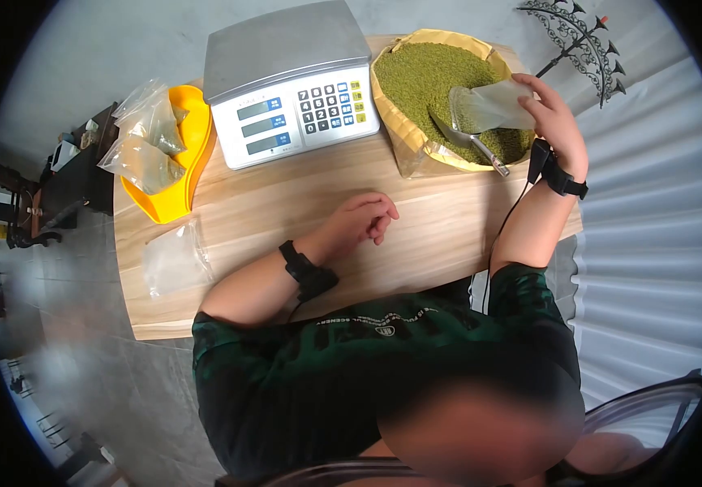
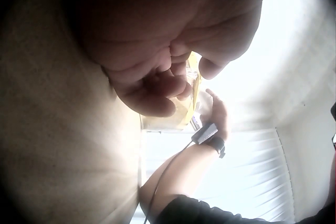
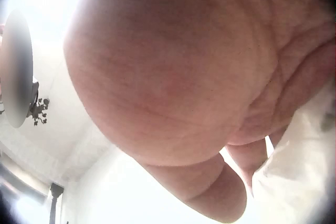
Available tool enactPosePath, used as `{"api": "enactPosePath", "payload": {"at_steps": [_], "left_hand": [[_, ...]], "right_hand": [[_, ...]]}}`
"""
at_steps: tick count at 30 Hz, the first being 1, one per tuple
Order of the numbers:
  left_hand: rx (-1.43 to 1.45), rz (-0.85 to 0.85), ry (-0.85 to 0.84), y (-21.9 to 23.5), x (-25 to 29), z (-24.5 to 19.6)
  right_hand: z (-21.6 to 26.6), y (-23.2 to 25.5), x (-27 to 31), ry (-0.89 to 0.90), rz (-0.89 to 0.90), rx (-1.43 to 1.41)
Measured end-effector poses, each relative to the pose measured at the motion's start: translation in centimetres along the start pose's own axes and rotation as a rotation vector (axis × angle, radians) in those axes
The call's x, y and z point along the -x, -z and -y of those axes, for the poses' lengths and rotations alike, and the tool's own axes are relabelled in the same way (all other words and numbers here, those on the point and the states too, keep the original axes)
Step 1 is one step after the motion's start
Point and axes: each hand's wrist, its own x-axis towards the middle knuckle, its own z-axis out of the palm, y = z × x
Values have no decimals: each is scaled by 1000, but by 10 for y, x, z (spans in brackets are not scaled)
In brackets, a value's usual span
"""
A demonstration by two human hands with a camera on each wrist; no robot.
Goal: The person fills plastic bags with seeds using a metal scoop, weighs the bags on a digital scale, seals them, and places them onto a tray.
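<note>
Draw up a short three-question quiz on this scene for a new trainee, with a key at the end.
1. True or false: the metal scoop lies on top of the scale.

2. What lies in the yellow tray?
A) a stapler
B) clear bags
C) a pair of gloves

3. In a sentence, say what each hand is holding.

Key:
1. False; it rests in the sack of green granules.
2. B
3. The right hand holds a plastic pouch at the sack, while the left hand holds nothing.
</note>
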Motion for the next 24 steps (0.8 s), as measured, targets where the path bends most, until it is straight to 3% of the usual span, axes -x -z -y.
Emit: {"api": "enactPosePath", "payload": {"at_steps": [1,4,7,14,17,23,24], "left_hand": [[0,2,-1,0,0,0],[-22,-5,12,0,-1,0],[-25,17,-5,2,-2,0],[-6,28,-5,-1,1,-1],[-5,41,-12,1,0,0],[6,48,-32,1,-1,1],[10,47,-33,1,0,1]], "right_hand": [[11,0,5,-151,7,-51],[25,-4,12,-137,-103,-267],[28,-5,16,-76,-83,-383],[34,-1,28,-84,-138,-314],[21,5,25,-201,-117,-138],[3,11,18,-165,-62,-41],[-9,10,13,-90,-66,-68]]}}
